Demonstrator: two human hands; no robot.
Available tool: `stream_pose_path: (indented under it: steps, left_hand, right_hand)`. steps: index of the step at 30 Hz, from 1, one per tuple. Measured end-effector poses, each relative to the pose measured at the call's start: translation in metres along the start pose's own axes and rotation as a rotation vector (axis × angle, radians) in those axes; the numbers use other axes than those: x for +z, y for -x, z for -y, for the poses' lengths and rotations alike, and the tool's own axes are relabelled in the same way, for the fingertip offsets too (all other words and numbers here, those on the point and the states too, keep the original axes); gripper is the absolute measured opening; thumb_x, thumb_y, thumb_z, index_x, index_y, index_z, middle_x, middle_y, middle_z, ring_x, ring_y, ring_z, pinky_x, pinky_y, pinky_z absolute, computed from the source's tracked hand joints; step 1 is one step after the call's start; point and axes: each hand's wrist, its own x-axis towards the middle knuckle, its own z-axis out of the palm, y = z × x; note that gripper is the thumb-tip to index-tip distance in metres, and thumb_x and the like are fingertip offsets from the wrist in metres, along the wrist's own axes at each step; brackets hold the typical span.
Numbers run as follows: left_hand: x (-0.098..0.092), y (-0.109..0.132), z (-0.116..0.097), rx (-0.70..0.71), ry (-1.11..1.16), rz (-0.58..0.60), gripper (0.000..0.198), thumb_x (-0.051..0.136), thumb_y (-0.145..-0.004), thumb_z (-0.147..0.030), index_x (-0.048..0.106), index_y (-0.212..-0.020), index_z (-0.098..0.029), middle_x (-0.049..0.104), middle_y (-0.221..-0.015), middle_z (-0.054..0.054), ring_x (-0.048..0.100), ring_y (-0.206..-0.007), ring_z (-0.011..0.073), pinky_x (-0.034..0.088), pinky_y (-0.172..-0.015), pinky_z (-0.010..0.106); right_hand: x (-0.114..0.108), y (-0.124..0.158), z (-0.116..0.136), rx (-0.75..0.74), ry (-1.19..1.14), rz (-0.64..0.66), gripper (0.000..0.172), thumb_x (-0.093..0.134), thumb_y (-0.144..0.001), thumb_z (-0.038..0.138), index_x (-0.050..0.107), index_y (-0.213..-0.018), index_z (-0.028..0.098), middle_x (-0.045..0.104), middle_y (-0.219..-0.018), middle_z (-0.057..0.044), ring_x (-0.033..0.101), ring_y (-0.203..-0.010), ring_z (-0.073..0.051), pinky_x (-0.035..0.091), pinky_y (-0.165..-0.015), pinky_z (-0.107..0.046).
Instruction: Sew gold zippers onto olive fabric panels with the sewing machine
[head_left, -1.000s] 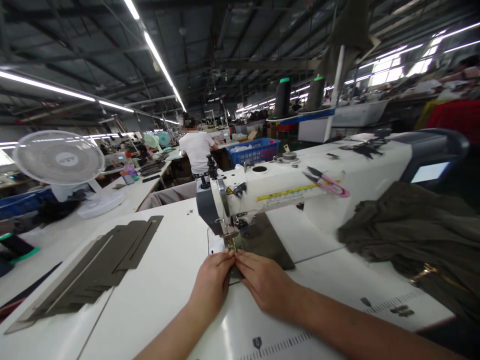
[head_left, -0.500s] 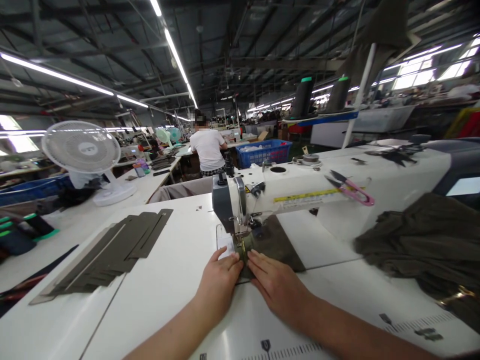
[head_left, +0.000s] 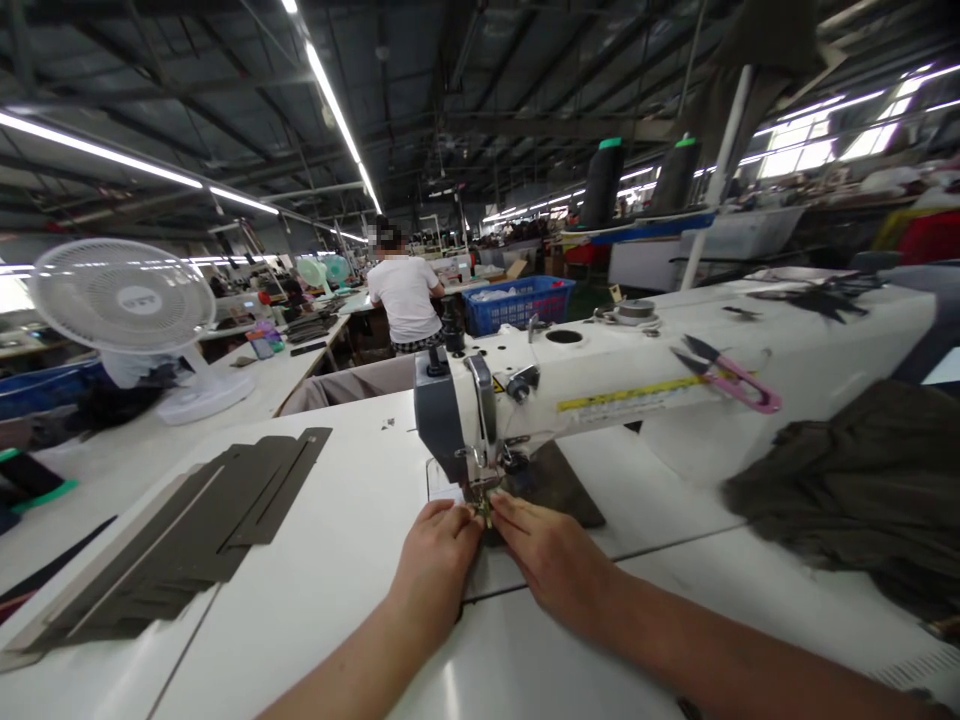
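On the near surface (head_left: pixel 300 570), left hand (head_left: pixel 439 560) and right hand (head_left: pixel 559 560) sit close together at dark cloth (head_left: pixel 566 490); can't tell whether either grip pinches it. Panel stack (head_left: pixel 225 510) at left looks unworked. Cloth reaches under sewing machine (head_left: pixel 615 360), seemingly mid-work; finished stitching not visible.

The dark olive cloth (head_left: pixel 568 488) I'm working lies flat on the white tabletop (head_left: pixel 360 560), its plain panel spreading right from beneath the machine head (head_left: pixel 439 415) to a corner beyond my right hand (head_left: pixel 561 562). A narrow gold-toned strip (head_left: pixel 486 510) runs near to far on it, between those fingertips and my left hand's (head_left: pixel 439 558), which partly hide it.
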Motion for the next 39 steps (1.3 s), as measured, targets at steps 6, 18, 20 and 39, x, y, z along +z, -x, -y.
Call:
stream_pose_path:
  steps: [6,18,20,39]
  left_hand:
    - [-0.003,-0.001,0.001,-0.028,0.058,-0.04,0.017,0.046,-0.085,-0.012,0.061,-0.091,-0.016,0.068,-0.091,0.007,0.064,-0.086,0.0208,0.051,-0.081,0.039]
    - [-0.006,0.006,-0.004,0.05,-0.008,-0.004,0.023,0.039,-0.084,-0.007,0.06,-0.085,-0.016,0.068,-0.093,0.009,0.063,-0.091,0.02,0.044,-0.092,0.042]
    - [-0.006,0.005,-0.002,0.069,-0.014,0.014,0.022,0.04,-0.084,-0.008,0.06,-0.086,-0.016,0.067,-0.094,0.009,0.062,-0.092,0.02,0.045,-0.091,0.041]
    - [-0.009,-0.013,-0.009,-0.129,-0.13,0.154,0.013,0.048,-0.079,-0.006,0.058,-0.077,-0.013,0.062,-0.074,0.007,0.059,-0.069,0.0223,0.049,-0.069,0.037]
  right_hand:
    - [-0.004,-0.004,0.0,0.094,-0.101,-0.017,0.03,0.047,-0.077,0.007,0.061,-0.103,0.003,0.061,-0.109,-0.019,0.059,-0.1,-0.025,0.048,-0.089,-0.036]
    - [0.004,-0.001,-0.002,0.077,-0.075,-0.017,0.024,0.053,-0.075,0.001,0.062,-0.098,0.003,0.063,-0.105,-0.017,0.059,-0.099,-0.024,0.048,-0.09,-0.034]
    - [0.003,-0.003,-0.003,0.073,-0.075,0.0,0.022,0.053,-0.076,0.002,0.062,-0.096,0.004,0.064,-0.104,-0.017,0.06,-0.098,-0.024,0.048,-0.089,-0.033]
    - [-0.022,-0.02,-0.002,0.197,0.007,0.216,0.02,0.047,-0.086,0.017,0.067,-0.085,0.015,0.069,-0.087,-0.007,0.064,-0.082,-0.018,0.049,-0.076,-0.027]
